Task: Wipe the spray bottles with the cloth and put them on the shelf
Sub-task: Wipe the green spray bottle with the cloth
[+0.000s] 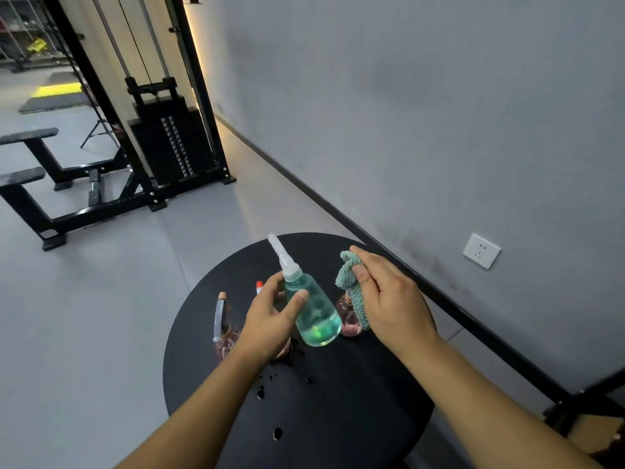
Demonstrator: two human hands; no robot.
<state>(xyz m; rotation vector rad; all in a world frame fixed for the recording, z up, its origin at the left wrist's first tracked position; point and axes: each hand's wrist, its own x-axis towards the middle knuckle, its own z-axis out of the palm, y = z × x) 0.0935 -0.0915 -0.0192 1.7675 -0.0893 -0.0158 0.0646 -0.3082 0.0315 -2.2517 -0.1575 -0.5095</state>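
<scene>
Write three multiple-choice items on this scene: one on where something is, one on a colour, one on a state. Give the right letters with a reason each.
1. Where is the cloth?
A. Flat on the table
B. In the right hand
C. On the floor

2. What colour is the liquid in the held bottle?
A. Blue-green
B. Yellow
C. Black

3. How is that bottle placed?
A. Standing on the table
B. Lying on its side
C. Lifted and tilted in the left hand

Answers:
1. B: the right hand pinches the cloth, which hangs above the round black table.
2. A: the clear bottle shows blue-green liquid.
3. C: the left hand grips its side, with its nozzle leaning up and to the left.
</scene>
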